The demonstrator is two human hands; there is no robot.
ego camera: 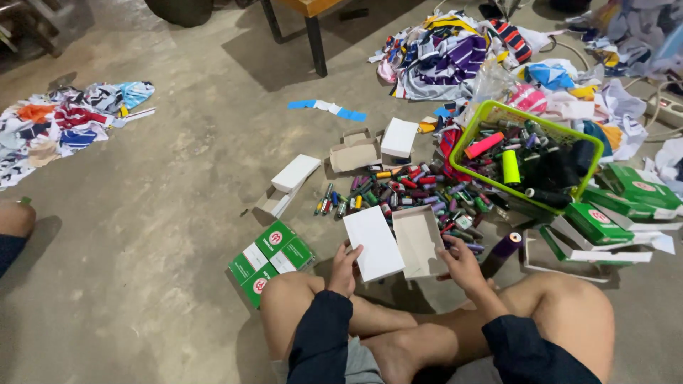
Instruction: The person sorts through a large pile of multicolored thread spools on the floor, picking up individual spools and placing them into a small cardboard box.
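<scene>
Person seated cross-legged on a concrete floor [178, 213], bare knees nearest the camera, dark sleeves on both forearms.

Left hand [344, 269]: fingers curled about the near left edge of a white box lid [374, 243], thumb on top; the lid is tilted and held clear of the floor. Right hand [461, 262]: fingers partly spread, thumb and forefinger at the right wall of an open white box [418, 240], which sits just beside the lid, touching it along one side. Whether the box rests on the floor cannot be told.

Left of the left knee: a stack of green and white cartons [272, 259] on the floor.

Just beyond the hands: a dense scatter of small thread spools [405, 190] in many colours. Left of the scatter, a white box [295, 173]; beyond it, an open brown carton [353, 151] and another white box [398, 137].

Right of the spools: a lime green basket [475, 131] holding larger spools. Near right, more green cartons [605, 213], some flattened.

Far side: heaps of fabric scraps [445, 53] at centre right, another heap [67, 121] far left, and a table leg [316, 43].
</scene>
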